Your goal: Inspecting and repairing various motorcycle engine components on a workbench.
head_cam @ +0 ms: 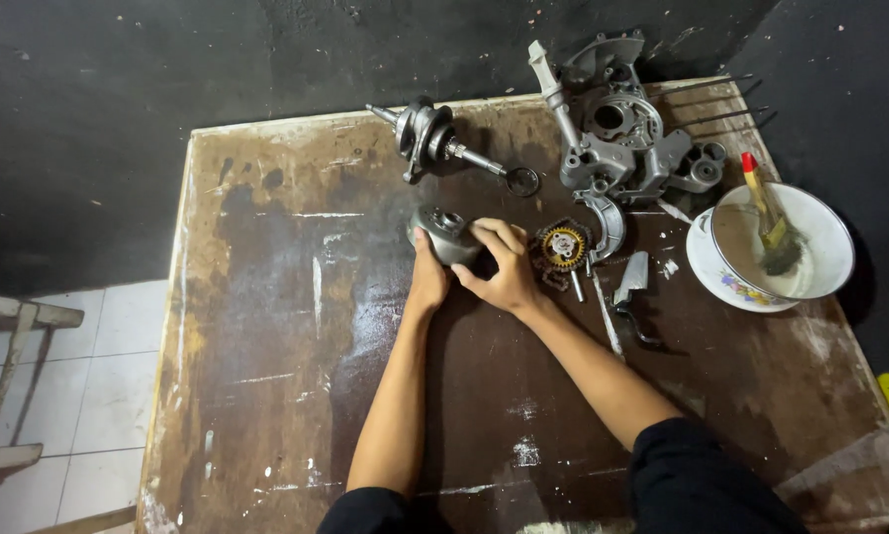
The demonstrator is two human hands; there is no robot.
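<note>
- Grey metal drum sits mid-counter, gripped from both sides.
- Left hand rises from a straight forearm, thumb up against the drum's near-left edge, fingers wrapped behind.
- Right hand angles in from the right, fingers curled over the drum's top.
- Brass-toothed gear lies just beside the right hand.
- White bowl holds a brush at far right.

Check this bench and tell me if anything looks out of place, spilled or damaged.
One oddity: a paintbrush lies in a flowered household bowl at the right edge, among engine parts. The tabletop is stained and scuffed, but nothing looks freshly spilled. Both hands, left hand and right hand, hold a round metal part; no damage shows on it.
</note>
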